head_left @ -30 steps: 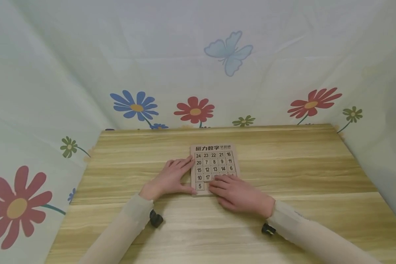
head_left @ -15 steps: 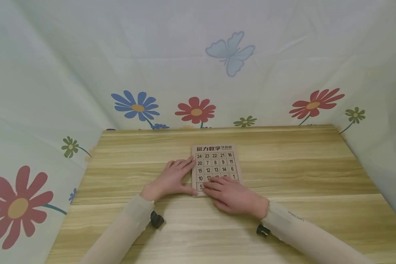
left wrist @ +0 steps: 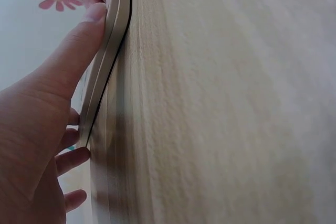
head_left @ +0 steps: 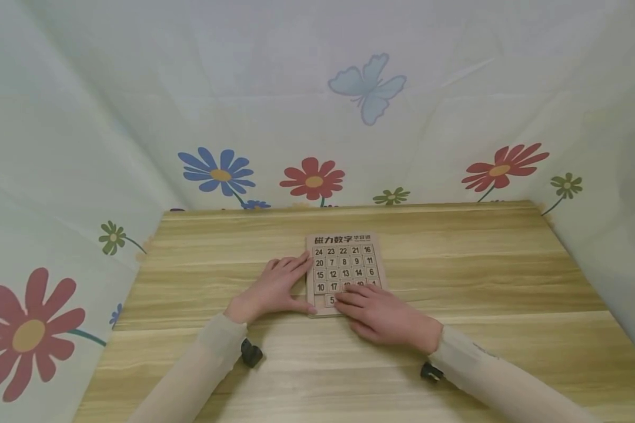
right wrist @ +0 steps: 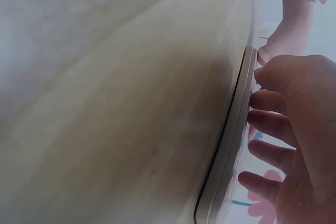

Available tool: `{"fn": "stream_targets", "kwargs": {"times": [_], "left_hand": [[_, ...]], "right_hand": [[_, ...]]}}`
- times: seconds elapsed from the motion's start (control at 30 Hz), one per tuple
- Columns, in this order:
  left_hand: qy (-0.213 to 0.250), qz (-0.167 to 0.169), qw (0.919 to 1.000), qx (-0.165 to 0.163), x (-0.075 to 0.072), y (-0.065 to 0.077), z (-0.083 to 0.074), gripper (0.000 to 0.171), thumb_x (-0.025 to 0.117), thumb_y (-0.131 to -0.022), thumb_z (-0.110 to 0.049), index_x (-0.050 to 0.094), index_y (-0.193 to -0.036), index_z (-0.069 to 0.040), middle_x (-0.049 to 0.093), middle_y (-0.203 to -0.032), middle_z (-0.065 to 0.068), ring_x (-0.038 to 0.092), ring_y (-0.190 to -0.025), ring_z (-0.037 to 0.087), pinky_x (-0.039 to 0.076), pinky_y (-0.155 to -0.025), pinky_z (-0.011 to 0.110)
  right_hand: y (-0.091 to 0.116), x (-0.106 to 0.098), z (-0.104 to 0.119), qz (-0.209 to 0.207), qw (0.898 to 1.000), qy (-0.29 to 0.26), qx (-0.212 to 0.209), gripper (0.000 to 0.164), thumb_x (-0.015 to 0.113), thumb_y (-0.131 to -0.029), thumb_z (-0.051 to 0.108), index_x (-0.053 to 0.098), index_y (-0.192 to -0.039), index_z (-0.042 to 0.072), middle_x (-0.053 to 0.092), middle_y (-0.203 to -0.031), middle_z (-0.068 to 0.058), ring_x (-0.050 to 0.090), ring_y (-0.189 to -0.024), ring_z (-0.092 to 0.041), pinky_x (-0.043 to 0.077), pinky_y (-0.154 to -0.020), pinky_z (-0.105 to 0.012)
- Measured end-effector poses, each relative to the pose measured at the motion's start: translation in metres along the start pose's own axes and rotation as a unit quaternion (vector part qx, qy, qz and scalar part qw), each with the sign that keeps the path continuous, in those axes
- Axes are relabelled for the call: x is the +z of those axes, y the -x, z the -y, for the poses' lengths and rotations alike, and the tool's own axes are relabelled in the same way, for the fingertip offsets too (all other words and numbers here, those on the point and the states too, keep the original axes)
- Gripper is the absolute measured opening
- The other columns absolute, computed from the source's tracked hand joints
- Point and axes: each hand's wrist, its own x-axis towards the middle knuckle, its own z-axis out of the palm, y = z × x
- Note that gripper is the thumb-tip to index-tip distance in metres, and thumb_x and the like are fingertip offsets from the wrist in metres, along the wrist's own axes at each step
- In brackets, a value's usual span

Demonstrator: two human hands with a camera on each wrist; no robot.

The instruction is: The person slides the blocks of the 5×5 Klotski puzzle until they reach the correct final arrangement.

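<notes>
A wooden sliding number puzzle (head_left: pixel 345 262) lies flat on the table, printed with characters along its far edge. My left hand (head_left: pixel 276 286) is at its left side, fingertips against the edge and thumb (left wrist: pixel 89 27) at the near left corner. Over the lower right part, the fingers of my right hand (head_left: pixel 383 312) stretch across the bottom row, fingertips right beside the tile marked 5 (head_left: pixel 331 300). An empty slot shows at the bottom left corner of the grid. The right hand hides the other bottom-row tiles and partly covers the row above.
The wood-grain table (head_left: pixel 455 247) surrounds the puzzle. Behind it hangs a pale cloth (head_left: pixel 275 76) printed with flowers and a butterfly. A small black device (head_left: pixel 251 352) sits at the left wrist, and another (head_left: pixel 431 371) at the right.
My right hand moved left over the bottom row, then back right. Tile 5 has shifted one slot right from the bottom left corner, leaving that slot bare. The left hand stayed put.
</notes>
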Motion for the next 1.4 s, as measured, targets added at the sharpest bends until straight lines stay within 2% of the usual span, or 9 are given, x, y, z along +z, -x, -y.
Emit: {"fn": "stream_targets", "kwargs": {"times": [0.37,0.6,0.87,1.07,1.4], "left_hand": [[0.0,-0.004,1.0,-0.003,0.002,0.0,0.0,0.12,0.07,-0.077,-0.082,0.03,-0.165,-0.012,0.022,-0.173,0.007,0.032,-0.152,0.032,0.025,-0.12,0.06],[0.0,-0.008,1.0,-0.004,0.001,0.0,0.002,0.118,0.072,-0.077,-0.08,0.031,-0.165,-0.012,0.022,-0.173,0.007,0.033,-0.152,0.032,0.026,-0.12,0.06],[0.001,-0.005,1.0,0.002,0.003,-0.001,0.003,0.118,0.07,-0.078,-0.081,0.03,-0.165,-0.012,0.022,-0.173,0.007,0.032,-0.152,0.032,0.026,-0.119,0.06],[-0.003,-0.006,1.0,0.003,0.004,-0.001,0.003,0.118,0.07,-0.078,-0.081,0.03,-0.165,-0.012,0.022,-0.173,0.007,0.032,-0.152,0.031,0.026,-0.119,0.06],[0.007,0.0,1.0,-0.003,0.0,0.001,0.0,0.117,0.072,-0.079,-0.078,0.029,-0.165,-0.011,0.021,-0.173,0.008,0.03,-0.153,0.032,0.024,-0.12,0.06]], "right_hand": [[0.006,-0.002,-0.005,0.002,1.0,-0.011,0.005,0.05,0.057,-0.107,0.033,0.055,-0.152,0.013,0.051,-0.158,-0.006,0.044,-0.148,-0.032,0.033,-0.12,-0.057],[-0.019,-0.002,-0.007,-0.01,1.0,-0.009,-0.011,0.047,0.057,-0.107,0.031,0.057,-0.15,0.013,0.053,-0.156,-0.006,0.046,-0.147,-0.03,0.035,-0.12,-0.054],[-0.038,-0.002,-0.008,0.007,1.0,-0.007,0.007,0.047,0.056,-0.107,0.032,0.058,-0.15,0.013,0.053,-0.157,-0.005,0.046,-0.146,-0.029,0.037,-0.118,-0.054],[-0.036,-0.001,-0.006,0.023,1.0,-0.002,0.011,0.048,0.054,-0.108,0.034,0.055,-0.152,0.015,0.05,-0.16,-0.003,0.044,-0.148,-0.029,0.035,-0.119,-0.055],[-0.026,0.001,0.002,0.031,0.999,0.018,-0.015,0.052,0.053,-0.108,0.035,0.051,-0.156,0.016,0.047,-0.162,-0.005,0.042,-0.149,-0.03,0.034,-0.12,-0.055]]}}
